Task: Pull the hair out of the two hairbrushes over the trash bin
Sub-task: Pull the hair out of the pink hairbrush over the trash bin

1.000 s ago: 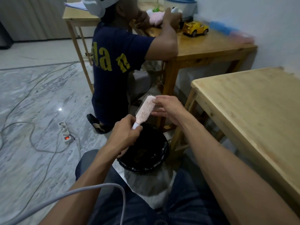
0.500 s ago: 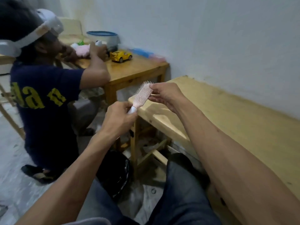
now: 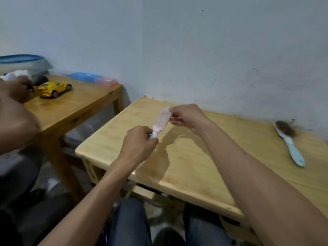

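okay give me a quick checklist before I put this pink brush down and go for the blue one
1. Pink brush looks free of hair: ok, no clump visible in the bristles.
2. Grip secure: ok, left hand holds the handle and right hand pinches the head.
3. Bare spot on the table below the hands: ok.
4. Blue brush located: ok, lying near the wall on the right side of the table.
5. Blue brush still needs cleaning: ok, a thick wad of hair sits on its head.
6. Trash bin within reach: cannot tell, it is out of view.
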`<state>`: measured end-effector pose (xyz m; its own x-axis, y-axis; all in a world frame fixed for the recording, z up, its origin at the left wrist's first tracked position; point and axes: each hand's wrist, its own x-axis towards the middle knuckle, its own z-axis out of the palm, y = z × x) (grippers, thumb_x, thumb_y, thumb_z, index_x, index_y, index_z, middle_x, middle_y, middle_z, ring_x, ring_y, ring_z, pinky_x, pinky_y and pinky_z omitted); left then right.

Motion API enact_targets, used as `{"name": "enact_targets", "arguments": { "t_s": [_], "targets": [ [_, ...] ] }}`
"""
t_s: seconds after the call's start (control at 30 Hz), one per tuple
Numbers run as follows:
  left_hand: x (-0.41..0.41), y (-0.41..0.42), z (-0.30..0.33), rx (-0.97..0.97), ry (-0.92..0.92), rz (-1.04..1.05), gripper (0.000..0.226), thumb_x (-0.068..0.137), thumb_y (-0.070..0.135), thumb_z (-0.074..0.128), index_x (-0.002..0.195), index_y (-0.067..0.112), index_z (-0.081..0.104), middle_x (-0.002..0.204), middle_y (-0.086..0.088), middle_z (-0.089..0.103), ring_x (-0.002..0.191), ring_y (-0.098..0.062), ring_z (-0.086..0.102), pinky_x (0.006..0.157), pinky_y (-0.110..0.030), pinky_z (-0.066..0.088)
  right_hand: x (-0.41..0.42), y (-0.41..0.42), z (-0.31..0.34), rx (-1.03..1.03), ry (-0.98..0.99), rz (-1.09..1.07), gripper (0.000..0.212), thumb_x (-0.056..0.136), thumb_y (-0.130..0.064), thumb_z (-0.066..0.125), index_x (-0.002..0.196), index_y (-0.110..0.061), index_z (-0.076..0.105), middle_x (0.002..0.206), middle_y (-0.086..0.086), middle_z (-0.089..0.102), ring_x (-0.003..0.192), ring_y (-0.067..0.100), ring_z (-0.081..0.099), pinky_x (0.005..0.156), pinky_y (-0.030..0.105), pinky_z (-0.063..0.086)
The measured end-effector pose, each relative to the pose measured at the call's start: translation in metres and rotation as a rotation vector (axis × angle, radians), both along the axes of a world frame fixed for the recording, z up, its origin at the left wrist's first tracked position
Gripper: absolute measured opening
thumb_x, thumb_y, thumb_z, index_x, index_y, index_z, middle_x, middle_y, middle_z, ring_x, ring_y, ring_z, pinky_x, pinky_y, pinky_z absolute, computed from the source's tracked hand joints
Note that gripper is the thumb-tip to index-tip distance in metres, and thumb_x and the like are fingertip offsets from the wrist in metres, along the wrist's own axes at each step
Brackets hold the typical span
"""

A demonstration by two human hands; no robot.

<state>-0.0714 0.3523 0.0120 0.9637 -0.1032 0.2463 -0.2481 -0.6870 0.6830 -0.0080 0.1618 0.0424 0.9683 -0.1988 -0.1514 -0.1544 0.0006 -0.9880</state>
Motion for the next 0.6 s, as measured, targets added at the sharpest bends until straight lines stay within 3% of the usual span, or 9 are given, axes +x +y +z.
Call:
{"name": "enact_targets", "arguments": {
  "t_s": [0.13, 0.3, 0.5, 0.6],
  "targets": [
    [0.038, -0.019, 0.003, 0.022, 0.014, -0.064, 0.014, 0.084, 0.016, 0.072, 0.092, 0.006, 0.077, 0.079, -0.012, 0.074, 0.078, -0.030, 0.065, 0.064, -0.037, 0.047, 0.024, -0.024, -0.001, -0.019, 0.035, -0.057, 0.022, 0.095, -0.009, 0.069, 0.109, 0.009, 0.070, 0.094, 0.013, 0.069, 0.070, 0.020, 0.069, 0.067, 0.028, 0.065],
    [0.082, -0.040, 0.001, 0.040, 0.020, -0.104, 0.012, 0.084, 0.016, 0.070, 0.084, 0.006, 0.076, 0.073, -0.012, 0.071, 0.073, -0.029, 0.063, 0.053, -0.032, 0.036, 0.060, -0.044, -0.007, -0.043, 0.072, -0.111, 0.012, 0.095, -0.008, 0.069, 0.096, 0.004, 0.070, 0.087, 0.014, 0.069, 0.068, 0.020, 0.069, 0.063, 0.029, 0.065],
    [0.127, -0.064, -0.014, 0.081, 0.022, -0.098, 0.022, 0.088, 0.022, 0.066, 0.084, 0.003, 0.076, 0.075, -0.012, 0.072, 0.073, -0.028, 0.064, 0.060, -0.039, 0.047, 0.102, -0.061, -0.021, -0.014, 0.103, -0.112, 0.015, 0.094, -0.005, 0.070, 0.101, 0.009, 0.071, 0.095, 0.020, 0.070, 0.074, 0.022, 0.069, 0.064, 0.029, 0.065],
    [0.146, -0.074, -0.020, 0.082, 0.031, -0.100, 0.022, 0.090, 0.024, 0.065, 0.085, 0.005, 0.077, 0.075, -0.009, 0.072, 0.070, -0.024, 0.063, 0.059, -0.037, 0.048, 0.121, -0.069, -0.029, -0.027, 0.114, -0.126, 0.020, 0.092, -0.005, 0.072, 0.104, 0.010, 0.072, 0.102, 0.025, 0.076, 0.082, 0.026, 0.073, 0.075, 0.035, 0.066]
  ]
}}
